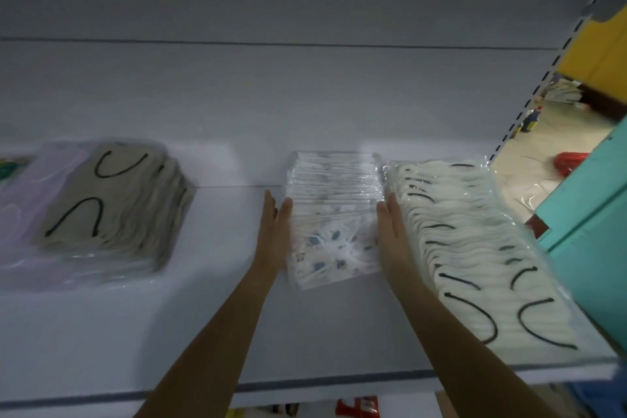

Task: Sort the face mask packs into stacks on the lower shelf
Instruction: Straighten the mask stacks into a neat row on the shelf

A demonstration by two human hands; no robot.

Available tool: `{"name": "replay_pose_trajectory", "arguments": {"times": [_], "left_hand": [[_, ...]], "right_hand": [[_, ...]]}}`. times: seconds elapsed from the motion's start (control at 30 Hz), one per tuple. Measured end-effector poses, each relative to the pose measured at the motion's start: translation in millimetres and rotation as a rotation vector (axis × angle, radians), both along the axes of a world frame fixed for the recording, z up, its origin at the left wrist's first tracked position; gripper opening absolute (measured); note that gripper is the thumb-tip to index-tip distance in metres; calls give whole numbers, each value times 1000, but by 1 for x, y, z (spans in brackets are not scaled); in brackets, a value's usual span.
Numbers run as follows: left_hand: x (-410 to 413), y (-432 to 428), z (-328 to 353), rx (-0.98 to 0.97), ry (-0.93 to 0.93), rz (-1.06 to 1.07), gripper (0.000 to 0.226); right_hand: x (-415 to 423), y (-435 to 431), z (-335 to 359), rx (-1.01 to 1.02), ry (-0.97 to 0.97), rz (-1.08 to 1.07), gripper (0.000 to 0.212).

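White mask stack (334, 214) between left fingers (272, 210), right fingers (393, 214).

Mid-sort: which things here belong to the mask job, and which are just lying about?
Job: clear-wrapped blue-patterned mask stack, between left hand and right hand; white black-looped mask stack; beige black-looped mask stack; lilac packs; white shelf.
Lying about: red floor object; teal cabinet.

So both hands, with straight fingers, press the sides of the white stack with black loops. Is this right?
Not quite. In the head view the left hand and right hand, with straight fingers, press the sides of the patterned stack, not the white stack, which lies just right of it.
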State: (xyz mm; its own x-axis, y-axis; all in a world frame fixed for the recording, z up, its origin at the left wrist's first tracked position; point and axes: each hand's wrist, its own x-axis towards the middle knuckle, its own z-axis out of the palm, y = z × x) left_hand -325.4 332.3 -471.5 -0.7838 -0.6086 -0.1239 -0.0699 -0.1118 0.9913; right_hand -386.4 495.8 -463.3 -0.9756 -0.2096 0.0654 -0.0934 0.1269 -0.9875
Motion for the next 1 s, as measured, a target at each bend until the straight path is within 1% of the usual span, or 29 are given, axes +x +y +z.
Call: {"name": "replay_pose_trajectory", "arguments": {"times": [0.03, 0.07, 0.17, 0.2, 0.3, 0.37, 0.4, 0.47, 0.53, 0.57, 0.6, 0.63, 0.7, 0.73, 0.77, 0.83, 0.93, 1.0], "left_hand": [[4, 1, -5, -11, -20, -47, 92], [7, 3, -5, -36, -32, -108, 95], [9, 11, 2, -101, -38, -147, 69], [7, 11, 2, -132, -46, -150, 65], [8, 9, -6, -135, -64, -141, 66], [8, 10, -12, -143, -69, -145, 67], [8, 10, -13, -148, -84, -141, 65], [11, 9, -16, -123, -80, -115, 63], [17, 7, -17, -51, -65, -45, 71], [23, 7, -17, -21, -66, -25, 76], [29, 8, -18, -15, -55, -22, 75], [36, 10, -20, -27, -50, -25, 70], [48, 19, -23, -89, -61, -61, 62], [49, 24, -23, -126, -68, -112, 62], [48, 27, -23, -156, -85, -158, 62], [43, 35, -21, -188, -103, -190, 65], [42, 33, -13, -192, -79, -90, 73], [33, 18, -8, -220, -69, -37, 69]], "right_hand": [[0, -1, 0, -11, -8, 8, 50], [0, -2, -1, -23, -22, 8, 50], [7, -7, -3, -70, -36, -16, 51], [8, -7, -4, -67, -33, -14, 51], [10, -1, -7, -60, -115, -5, 51], [15, 1, -10, -79, -105, -3, 52], [21, 3, -10, -109, -130, -18, 55], [28, 8, -15, -140, -166, -34, 65], [33, 11, -16, -87, -173, -55, 66], [35, 12, -15, -75, -176, -86, 70], [36, 14, -16, -79, -180, -122, 76], [39, 16, -15, -86, -159, -142, 76], [49, 21, -11, -81, -138, -134, 60], [55, 24, -7, -77, -130, -128, 52], [60, 25, -5, -88, -133, -127, 49], [63, 27, -3, -67, -150, -111, 47], [59, 24, -1, 61, -51, -116, 50], [41, 20, 10, 111, 19, -89, 52]]}}
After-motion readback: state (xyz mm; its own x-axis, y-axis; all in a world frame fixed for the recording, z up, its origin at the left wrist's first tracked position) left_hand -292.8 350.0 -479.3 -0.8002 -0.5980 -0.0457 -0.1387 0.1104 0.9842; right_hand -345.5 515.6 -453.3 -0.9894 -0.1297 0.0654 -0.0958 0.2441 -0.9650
